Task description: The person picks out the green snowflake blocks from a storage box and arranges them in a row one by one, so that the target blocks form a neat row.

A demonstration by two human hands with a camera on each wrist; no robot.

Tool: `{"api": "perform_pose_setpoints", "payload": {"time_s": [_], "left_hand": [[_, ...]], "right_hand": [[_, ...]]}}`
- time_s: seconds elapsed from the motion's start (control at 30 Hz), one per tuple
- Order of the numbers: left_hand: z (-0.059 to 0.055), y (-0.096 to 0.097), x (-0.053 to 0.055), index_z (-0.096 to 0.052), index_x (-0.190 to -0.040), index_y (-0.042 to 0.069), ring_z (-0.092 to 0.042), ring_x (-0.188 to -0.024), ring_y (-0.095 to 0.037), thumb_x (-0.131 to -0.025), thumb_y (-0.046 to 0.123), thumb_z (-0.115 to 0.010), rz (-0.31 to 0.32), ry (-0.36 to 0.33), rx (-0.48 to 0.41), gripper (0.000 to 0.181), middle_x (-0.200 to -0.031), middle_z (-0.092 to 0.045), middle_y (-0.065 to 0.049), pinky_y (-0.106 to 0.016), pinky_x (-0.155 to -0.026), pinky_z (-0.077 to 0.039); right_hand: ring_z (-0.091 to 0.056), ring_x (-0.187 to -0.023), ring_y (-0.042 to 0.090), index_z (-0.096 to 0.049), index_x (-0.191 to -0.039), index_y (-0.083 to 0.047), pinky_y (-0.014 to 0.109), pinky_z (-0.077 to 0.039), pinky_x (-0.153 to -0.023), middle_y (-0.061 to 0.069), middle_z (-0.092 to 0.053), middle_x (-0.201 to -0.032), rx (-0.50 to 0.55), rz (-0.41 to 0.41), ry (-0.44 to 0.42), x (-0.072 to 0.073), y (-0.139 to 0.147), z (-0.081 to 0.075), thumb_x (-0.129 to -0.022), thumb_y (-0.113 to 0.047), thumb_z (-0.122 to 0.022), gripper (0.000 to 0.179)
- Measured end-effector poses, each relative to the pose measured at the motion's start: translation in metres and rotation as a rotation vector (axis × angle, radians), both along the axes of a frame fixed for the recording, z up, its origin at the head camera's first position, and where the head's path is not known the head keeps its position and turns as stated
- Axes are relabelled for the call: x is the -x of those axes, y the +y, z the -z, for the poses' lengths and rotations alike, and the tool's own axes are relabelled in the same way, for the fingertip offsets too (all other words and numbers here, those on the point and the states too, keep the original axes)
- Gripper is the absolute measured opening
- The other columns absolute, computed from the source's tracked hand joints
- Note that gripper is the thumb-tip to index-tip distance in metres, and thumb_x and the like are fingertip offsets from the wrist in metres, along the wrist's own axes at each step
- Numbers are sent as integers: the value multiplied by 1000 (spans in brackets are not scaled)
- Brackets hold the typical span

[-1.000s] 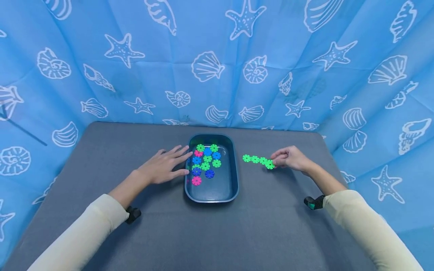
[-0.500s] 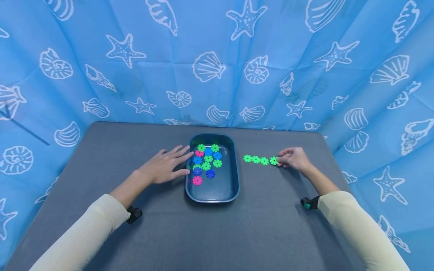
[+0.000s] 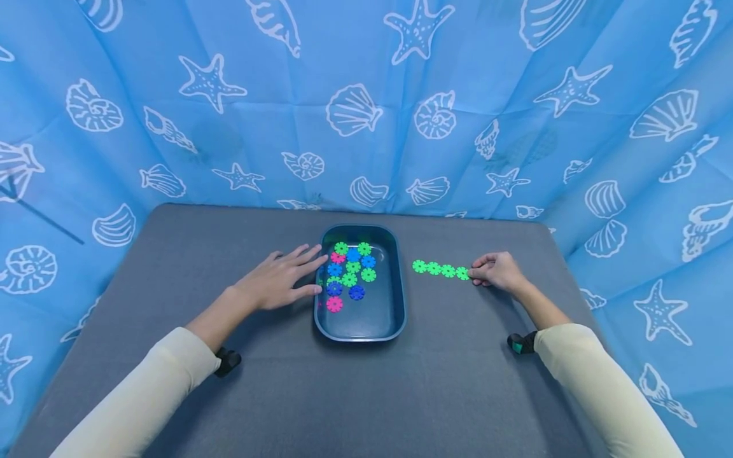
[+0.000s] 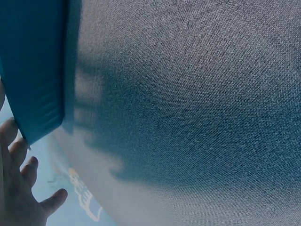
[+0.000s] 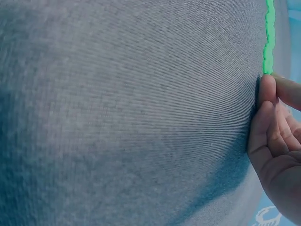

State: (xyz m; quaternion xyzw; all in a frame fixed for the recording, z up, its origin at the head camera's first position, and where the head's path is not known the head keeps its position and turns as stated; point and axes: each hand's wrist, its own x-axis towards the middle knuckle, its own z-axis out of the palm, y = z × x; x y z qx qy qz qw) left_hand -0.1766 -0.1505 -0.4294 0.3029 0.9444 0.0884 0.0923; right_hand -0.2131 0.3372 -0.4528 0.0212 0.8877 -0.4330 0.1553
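Note:
My right hand (image 3: 497,272) pinches the rightmost green disc (image 3: 462,273), a small notched snowflake-like piece, between thumb and fingertips. This disc lines up edge to edge with other green discs in a short row (image 3: 433,268) to the right of the tray. In the right wrist view, the green row (image 5: 269,40) appears edge-on, ending at the pinching fingertips (image 5: 268,84). My left hand (image 3: 280,280) lies with spread fingers at the left rim of a dark blue tray (image 3: 399,286). In the left wrist view, its fingers (image 4: 18,149) are at the tray's outer wall (image 4: 35,66).
Inside the tray lie several loose notched discs: green, blue and dark blue ones, plus a pink disc (image 3: 335,304) nearest the front. A grey cloth-covered table (image 3: 366,394) carries everything. Behind it hangs a blue curtain (image 3: 378,152) printed with white shells and starfish.
The right hand first shifted the end green disc rightward, leaving a gap beside the row. Now that gap has closed and the disc meets its neighbour. The left hand stayed put.

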Motion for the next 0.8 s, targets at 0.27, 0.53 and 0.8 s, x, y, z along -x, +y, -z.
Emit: {"api": "perform_pose_setpoints", "payload": {"time_s": [0.27, 0.53, 0.8], "left_hand": [[1, 0, 0, -29, -158, 21, -19, -150, -37, -98, 58, -51, 0, 8, -3, 74, -165, -21, -8, -70, -110, -22], [-1, 0, 1, -30, -158, 21, -18, -150, -37, -98, 58, -51, 10, 4, -11, 74, -165, -21, -8, -70, -110, -22], [-3, 1, 2, -32, -157, 19, -17, -151, -36, -98, 57, -52, 17, 5, -4, 73, -164, -24, -9, -70, -111, -22]], "right_hand": [[-70, -69, 11, -60, -111, 15, 27, -58, -63, 12, -74, -82, -7, 14, -23, 0, -1, -1, -93, -7, -70, 30], [-71, -70, 14, -61, -111, 16, 29, -58, -64, 15, -74, -84, 13, -6, -2, 0, 0, -2, -96, -8, -65, 28], [-73, -74, 21, -60, -115, 17, 34, -60, -69, 24, -72, -93, 4, -33, 55, 4, -9, -21, -102, -13, -54, 33]]}}
